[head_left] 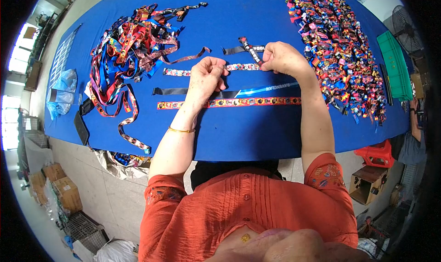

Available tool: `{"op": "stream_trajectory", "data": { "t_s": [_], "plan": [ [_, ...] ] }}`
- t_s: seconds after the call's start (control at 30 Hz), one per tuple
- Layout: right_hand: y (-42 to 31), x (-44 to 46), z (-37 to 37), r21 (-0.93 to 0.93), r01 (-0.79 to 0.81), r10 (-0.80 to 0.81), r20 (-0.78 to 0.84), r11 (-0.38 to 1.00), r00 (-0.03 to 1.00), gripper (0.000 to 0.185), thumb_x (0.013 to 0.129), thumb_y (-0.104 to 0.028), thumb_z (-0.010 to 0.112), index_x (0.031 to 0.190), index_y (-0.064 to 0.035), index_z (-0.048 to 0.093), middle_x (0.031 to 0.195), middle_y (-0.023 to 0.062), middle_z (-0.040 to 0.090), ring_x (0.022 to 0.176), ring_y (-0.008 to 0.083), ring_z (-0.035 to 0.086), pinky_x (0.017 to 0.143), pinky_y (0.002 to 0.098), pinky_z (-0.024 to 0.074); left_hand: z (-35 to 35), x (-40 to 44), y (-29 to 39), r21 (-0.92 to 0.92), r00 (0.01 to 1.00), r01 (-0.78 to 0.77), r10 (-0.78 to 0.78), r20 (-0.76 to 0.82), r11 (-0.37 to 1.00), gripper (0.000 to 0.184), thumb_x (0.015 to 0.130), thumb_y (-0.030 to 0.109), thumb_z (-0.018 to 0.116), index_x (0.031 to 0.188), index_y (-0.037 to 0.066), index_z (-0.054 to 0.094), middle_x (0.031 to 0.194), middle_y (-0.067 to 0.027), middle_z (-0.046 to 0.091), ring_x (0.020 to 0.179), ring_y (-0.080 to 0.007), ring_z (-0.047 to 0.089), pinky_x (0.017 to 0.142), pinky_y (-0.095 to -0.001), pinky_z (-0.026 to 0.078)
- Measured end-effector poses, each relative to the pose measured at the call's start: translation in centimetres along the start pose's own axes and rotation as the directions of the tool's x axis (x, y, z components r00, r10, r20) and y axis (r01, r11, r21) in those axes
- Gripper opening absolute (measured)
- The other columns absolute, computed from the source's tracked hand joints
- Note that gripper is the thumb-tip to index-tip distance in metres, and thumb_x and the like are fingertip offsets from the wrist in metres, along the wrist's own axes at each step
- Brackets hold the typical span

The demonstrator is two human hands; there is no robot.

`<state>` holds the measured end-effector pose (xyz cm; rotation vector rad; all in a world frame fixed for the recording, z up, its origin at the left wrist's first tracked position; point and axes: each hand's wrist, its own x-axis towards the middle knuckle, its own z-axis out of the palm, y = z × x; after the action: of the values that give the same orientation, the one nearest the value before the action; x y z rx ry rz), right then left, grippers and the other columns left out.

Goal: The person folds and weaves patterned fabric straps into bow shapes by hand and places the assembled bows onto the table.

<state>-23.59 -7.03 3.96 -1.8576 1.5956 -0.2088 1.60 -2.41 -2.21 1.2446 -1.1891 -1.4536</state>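
Several printed fabric straps lie across the blue cloth in front of me. My left hand (209, 77) is closed, with thumb and finger together on a white strap with a colourful pattern (243, 67). At this strap's right end, my right hand (285, 59) pinches with its fingertips. A black strap with white lettering (250, 50) runs up from beside the right fingers, its far part bent over. Nearer to me lie a black and blue strap reading RAVENCLAW (266, 89) and a red and yellow patterned strap (229, 103), both partly behind my left wrist.
A tangled heap of straps (133, 46) lies on the left of the blue table (239, 133). Rows of bundled straps (340, 50) cover the right side. Beyond them are a green crate (395, 66) and a fan (405, 25). A red stool (376, 154) stands below the table's right edge.
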Motion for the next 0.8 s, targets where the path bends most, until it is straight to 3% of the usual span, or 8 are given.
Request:
{"op": "stream_trajectory", "data": {
  "t_s": [0.17, 0.27, 0.37, 0.47, 0.57, 0.67, 0.7, 0.8],
  "plan": [
    [0.4, 0.8, 0.4, 0.270, -0.062, 0.041, 0.082, 0.961, 0.996, 0.022, 0.085, -0.021, 0.076, 0.081, -0.0032, 0.063, 0.067, 0.0060, 0.066, 0.052, 0.0123, 0.060, 0.048, 0.0279, 0.0465, 0.0, 0.0, -0.1, -0.007, 1.000, 0.005, -0.005, 0.005, 1.000, 0.016, 0.102, 0.016, 0.059, 0.108, 0.001, 0.063, 0.084, -0.0046, 0.069, 0.051, -0.0071, 0.056, 0.046, -0.0193, 0.043],
    [1.1, 1.2, 0.7, 0.291, -0.111, 0.066, 0.161, 0.950, 0.985, 0.025, 0.087, -0.026, 0.074, 0.078, -0.0050, 0.064, 0.067, 0.0071, 0.068, 0.052, 0.0116, 0.061, 0.046, 0.0277, 0.0459, 0.0, 0.1, -0.1, -0.012, 1.000, 0.007, -0.007, 0.012, 1.000, 0.015, 0.102, 0.015, 0.059, 0.108, 0.001, 0.063, 0.084, -0.0048, 0.069, 0.051, -0.0072, 0.057, 0.046, -0.0193, 0.044],
    [-0.1, 0.8, 0.6, 0.101, -0.160, 0.150, 0.096, 0.982, 0.984, 0.029, 0.087, -0.030, 0.074, 0.076, -0.0041, 0.064, 0.066, 0.0085, 0.068, 0.052, 0.0134, 0.061, 0.047, 0.0296, 0.0464, -0.1, 0.1, -0.1, -0.012, 1.000, 0.006, -0.006, 0.017, 1.000, 0.015, 0.101, 0.014, 0.059, 0.108, 0.001, 0.063, 0.084, -0.0050, 0.069, 0.051, -0.0073, 0.057, 0.046, -0.0193, 0.044],
    [0.0, 0.8, 0.6, -0.083, -0.121, 0.120, -0.020, 0.989, 0.993, 0.032, 0.087, -0.032, 0.074, 0.077, -0.0028, 0.064, 0.063, 0.0102, 0.066, 0.051, 0.0158, 0.061, 0.051, 0.0327, 0.0474, -0.1, 0.1, -0.2, -0.013, 1.000, 0.007, -0.007, 0.023, 1.000, 0.015, 0.101, 0.014, 0.059, 0.108, 0.001, 0.063, 0.084, -0.0052, 0.069, 0.051, -0.0073, 0.057, 0.046, -0.0193, 0.043],
    [-0.6, 0.3, 0.2, -0.199, -0.117, 0.097, -0.106, 0.973, 0.990, 0.035, 0.083, -0.037, 0.074, 0.079, -0.0030, 0.071, 0.072, 0.0143, 0.071, 0.071, 0.0289, 0.070, 0.069, 0.0410, 0.0527, 0.0, 0.1, -0.2, -0.011, 1.000, 0.006, -0.006, 0.023, 1.000, 0.015, 0.101, 0.014, 0.059, 0.108, 0.001, 0.063, 0.084, -0.0053, 0.069, 0.051, -0.0073, 0.057, 0.046, -0.0194, 0.043],
    [-0.5, 0.2, 0.5, -0.108, 0.029, -0.062, -0.315, 0.994, 0.947, 0.029, 0.087, -0.036, 0.071, 0.088, -0.0075, 0.072, 0.078, 0.0143, 0.072, 0.076, 0.0318, 0.070, 0.072, 0.0409, 0.0528, 0.0, 0.1, -0.1, -0.003, 1.000, 0.009, -0.009, 0.029, 1.000, 0.015, 0.101, 0.014, 0.059, 0.107, 0.001, 0.063, 0.083, -0.0053, 0.069, 0.051, -0.0073, 0.057, 0.046, -0.0194, 0.043],
    [-1.0, -0.1, 0.3, -0.119, 0.082, -0.114, -0.292, 0.989, 0.950, 0.024, 0.092, -0.034, 0.065, 0.103, -0.0143, 0.074, 0.083, 0.0142, 0.072, 0.078, 0.0328, 0.070, 0.074, 0.0425, 0.0533, 0.0, 0.1, -0.1, 0.001, 0.999, 0.011, -0.011, 0.032, 1.000, 0.015, 0.101, 0.014, 0.059, 0.107, 0.001, 0.063, 0.083, -0.0052, 0.069, 0.051, -0.0073, 0.057, 0.046, -0.0194, 0.043],
    [0.3, 1.3, 2.5, -0.099, 0.284, -0.300, -0.352, 0.954, 0.887, 0.026, 0.095, -0.031, 0.060, 0.114, -0.0193, 0.073, 0.086, 0.0136, 0.073, 0.082, 0.0332, 0.070, 0.076, 0.0444, 0.0539, 0.0, 0.0, 0.0, 0.004, 0.999, 0.024, -0.024, 0.031, 1.000, 0.015, 0.101, 0.014, 0.060, 0.107, 0.001, 0.063, 0.083, -0.0052, 0.069, 0.052, -0.0073, 0.057, 0.046, -0.0193, 0.043]
  ]
}}
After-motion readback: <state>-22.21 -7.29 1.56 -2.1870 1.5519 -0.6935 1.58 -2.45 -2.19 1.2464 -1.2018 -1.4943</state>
